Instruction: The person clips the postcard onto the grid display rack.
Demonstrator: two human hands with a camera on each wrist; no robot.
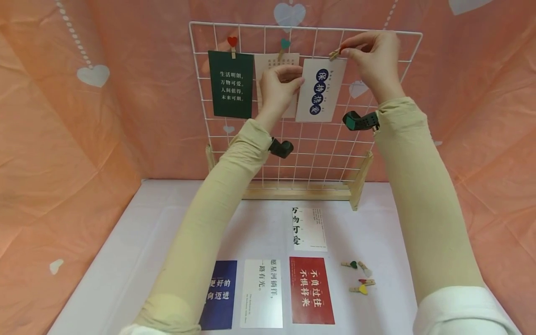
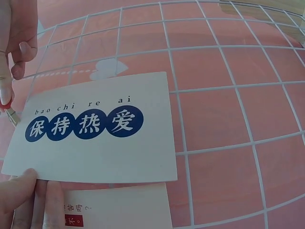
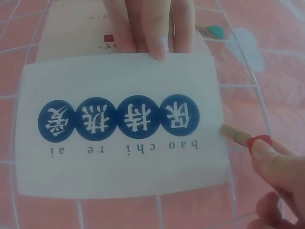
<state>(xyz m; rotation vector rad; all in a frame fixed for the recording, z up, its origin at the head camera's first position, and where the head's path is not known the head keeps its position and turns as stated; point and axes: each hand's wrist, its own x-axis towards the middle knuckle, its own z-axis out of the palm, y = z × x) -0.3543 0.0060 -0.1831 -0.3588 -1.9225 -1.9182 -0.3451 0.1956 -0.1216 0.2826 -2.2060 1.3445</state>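
My left hand [image 1: 278, 90] pinches the left edge of a white card [image 1: 304, 100] with blue circles, held upright against a white wire grid [image 1: 318, 153]. My right hand [image 1: 378, 63] pinches a small wooden clothespin [image 3: 237, 135] by its red heart end. The clothespin's tip meets the card's top edge; whether it bites the card or the wire I cannot tell. Left of it, a dark green card [image 1: 230, 83] hangs under a red-heart clothespin [image 1: 233, 46]. Between them a cream card [image 1: 289, 60], partly behind my left hand, hangs under a teal-heart clothespin [image 1: 284, 46].
The grid stands in a wooden base [image 1: 293, 193] on a white table [image 1: 167, 223]. In front lie a white card with black writing [image 1: 311, 228], a blue card [image 1: 222, 311], another white card [image 1: 261, 307] and a red card [image 1: 311, 311]. Several clothespins [image 1: 356, 289] lie at right.
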